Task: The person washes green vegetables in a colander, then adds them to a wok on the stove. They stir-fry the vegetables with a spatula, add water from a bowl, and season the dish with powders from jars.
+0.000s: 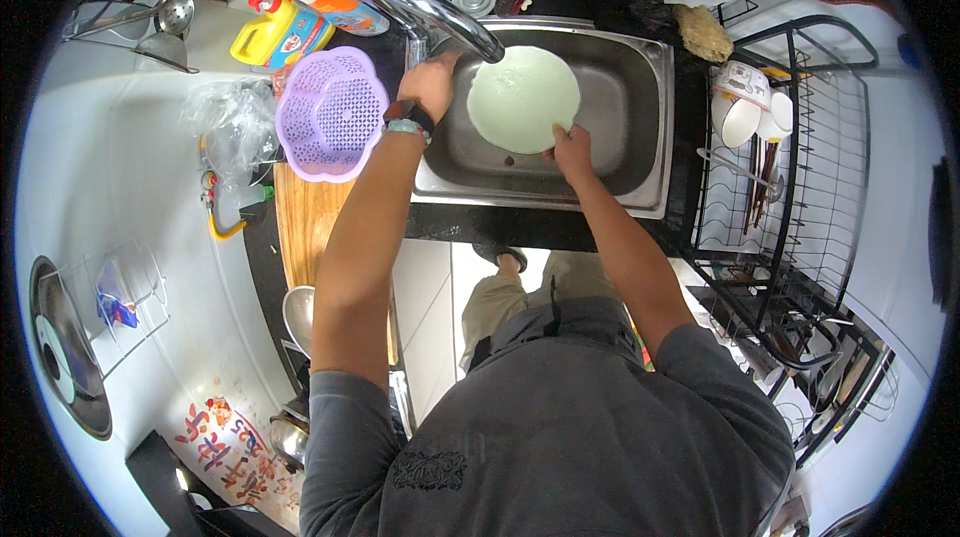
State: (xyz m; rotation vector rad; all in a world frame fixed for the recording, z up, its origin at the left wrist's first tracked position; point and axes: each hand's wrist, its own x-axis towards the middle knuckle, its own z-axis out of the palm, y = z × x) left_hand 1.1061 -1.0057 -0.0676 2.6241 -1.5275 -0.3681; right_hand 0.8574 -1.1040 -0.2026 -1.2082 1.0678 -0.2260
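Over the stainless steel sink (630, 154), my right hand (572, 153) grips the lower right rim of a round, pale green dish (523, 103). The dish lies under the spout of a curved chrome faucet (442, 8), and its inside looks wet. My left hand (431, 87), with a dark watch and a beaded bracelet at the wrist, reaches to the base of the faucet at the sink's left side. Its fingertips are partly hidden there, so its hold is unclear. Left of that hand sits a purple plastic colander (330, 117).
Yellow (281, 31) and orange-topped (337, 8) cleaner bottles stand behind the colander. A wooden board (304, 214) lies at the left. At the right, a black wire dish rack (787, 184) holds bowls (739, 113) and chopsticks. A loofah (703, 33) rests near the sink's back right corner.
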